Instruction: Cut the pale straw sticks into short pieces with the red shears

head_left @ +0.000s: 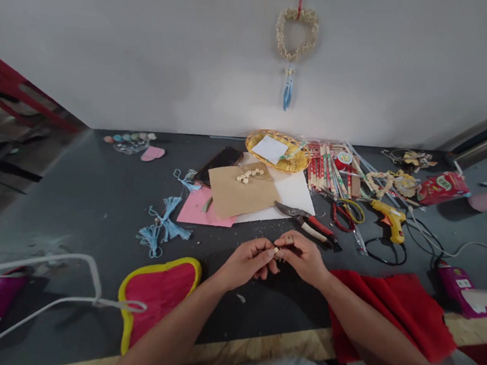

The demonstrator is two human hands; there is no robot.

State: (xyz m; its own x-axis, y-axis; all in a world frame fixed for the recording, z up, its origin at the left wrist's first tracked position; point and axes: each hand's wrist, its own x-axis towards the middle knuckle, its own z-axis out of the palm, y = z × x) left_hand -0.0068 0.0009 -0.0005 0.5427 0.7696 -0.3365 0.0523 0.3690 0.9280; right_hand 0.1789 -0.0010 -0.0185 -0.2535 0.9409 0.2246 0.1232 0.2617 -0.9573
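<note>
Close together over the dark table, my left hand and my right hand both pinch a small cream-coloured piece. Fingers hide most of it, so its exact kind does not show. Beyond them, a short row of similar cream pieces lies on a sheet of brown paper. Pruning shears with red and white handles rest just past my right hand. Blue tassels lie to the left of my hands, and small pale crumbs are scattered on the table around them.
A heart-shaped garland hangs on the wall. Behind the papers stands a wicker basket, with chopsticks beside it. Scissors and a yellow glue gun lie right. Red cloth is under my right forearm; a yellow-edged pad lies left.
</note>
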